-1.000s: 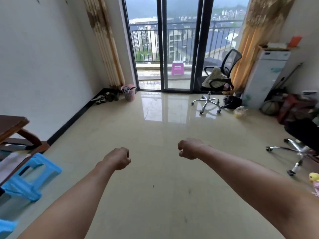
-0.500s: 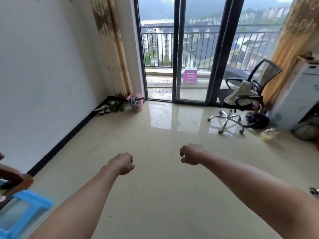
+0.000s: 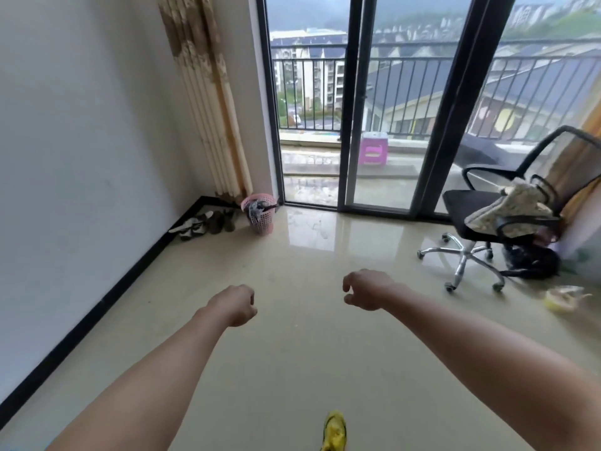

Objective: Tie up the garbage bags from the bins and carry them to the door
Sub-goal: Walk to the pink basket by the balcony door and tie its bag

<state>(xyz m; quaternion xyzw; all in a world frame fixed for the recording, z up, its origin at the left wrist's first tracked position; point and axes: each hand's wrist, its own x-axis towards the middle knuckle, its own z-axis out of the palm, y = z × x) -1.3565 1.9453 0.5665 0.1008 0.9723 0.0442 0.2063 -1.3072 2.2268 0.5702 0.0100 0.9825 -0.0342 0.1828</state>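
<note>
The left hand (image 3: 234,304) is being held out over the floor (image 3: 292,369) with its fingers curled under into a fist, and nothing is being gripped in it. The right hand (image 3: 366,289) is being held beside it, a little further forward, its fingers loosely bent with a gap showing between thumb and fingertips, and it too is being kept empty. Beyond the 2 hands, the pink bin (image 3: 261,219) is being seen well apart from both, standing upright on the floor, ahead and a little to the left. It is being flanked by a row of shoes (image 3: 205,222) on its left and by the frame of the glass door (image 3: 312,125) on its right, with the curtain (image 3: 208,109) hanging just behind it. A dark liner (image 3: 257,207) is being shown bunched at its rim, though whether it is knotted cannot be told. The bin is being judged nearer the left hand, lying almost straight ahead of it, while the right hand would be reaching across. Far to the right, a dark bundle (image 3: 533,263) is being seen under the office chair (image 3: 500,209). Whether it is a garbage bag cannot be told. No bag is being judged as tied or carried yet.
</note>
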